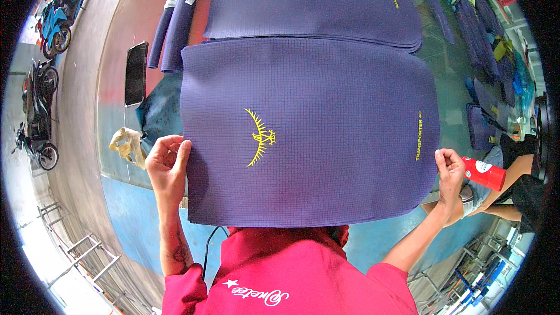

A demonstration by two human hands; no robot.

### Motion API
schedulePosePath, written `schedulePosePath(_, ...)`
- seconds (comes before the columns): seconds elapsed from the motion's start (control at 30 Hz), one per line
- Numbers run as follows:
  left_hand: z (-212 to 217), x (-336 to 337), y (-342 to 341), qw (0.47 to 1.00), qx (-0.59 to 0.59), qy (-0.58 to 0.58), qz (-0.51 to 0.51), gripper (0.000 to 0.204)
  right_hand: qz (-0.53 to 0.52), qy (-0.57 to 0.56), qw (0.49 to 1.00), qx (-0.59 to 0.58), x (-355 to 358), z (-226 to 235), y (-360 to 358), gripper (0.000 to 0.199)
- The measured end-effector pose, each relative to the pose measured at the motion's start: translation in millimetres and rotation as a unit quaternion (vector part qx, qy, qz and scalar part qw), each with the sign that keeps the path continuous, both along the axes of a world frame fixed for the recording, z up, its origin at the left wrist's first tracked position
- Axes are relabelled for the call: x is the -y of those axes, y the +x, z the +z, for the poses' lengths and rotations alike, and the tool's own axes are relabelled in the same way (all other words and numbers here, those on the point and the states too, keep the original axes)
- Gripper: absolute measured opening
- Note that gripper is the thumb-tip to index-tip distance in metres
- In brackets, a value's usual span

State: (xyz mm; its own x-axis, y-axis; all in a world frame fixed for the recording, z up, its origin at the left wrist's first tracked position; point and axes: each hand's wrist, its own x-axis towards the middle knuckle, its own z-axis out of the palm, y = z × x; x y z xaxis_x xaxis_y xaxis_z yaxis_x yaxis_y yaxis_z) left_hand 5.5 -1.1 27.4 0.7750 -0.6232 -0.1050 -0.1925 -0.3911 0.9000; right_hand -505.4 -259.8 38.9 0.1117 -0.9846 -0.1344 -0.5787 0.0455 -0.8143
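A stack of dark blue, grid-textured fabric panels (326, 93) with a yellow emblem and yellow lettering lies flat in front of my chest. Its layered edges show at the lower left. My left hand (169, 160) is closed at the left edge, thumb against the fingers, gripping the fabric there. At the right edge, my right hand (449, 169) pinches the panel between thumb and fingertips. How many layers each hand holds is hidden. Beyond lies a second stack of matching printed panels (315, 6), its near edge meeting the first stack.
Tied fabric rolls (178, 23) and a black phone (136, 74) lie at the left, above a crumpled beige cloth (128, 144). A red cylinder (485, 174) and another person's bare limb (513, 178) are at right. More tied bundles (469, 20) lie far right; motorbikes (41, 111) stand far left.
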Motion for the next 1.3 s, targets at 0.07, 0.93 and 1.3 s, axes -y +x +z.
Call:
schedulePosePath(0.07,-2,-1,2,1.0,-0.004,-0.008,-0.008,0.01,-0.004,-0.017,1.0,-0.012,-2,-1,3,0.014)
schedulePosePath(0.93,18,13,-11,0.984,0.172,0.035,-0.036,0.019,-0.048,-0.081,0.995,-0.012,-4,-4,5,0.018)
schedulePosePath(1.3,40,90,-100,0.687,0.402,0.036,-0.604,0.093,0.309,-0.256,0.866,-0.296,-22,17,132,0.07)
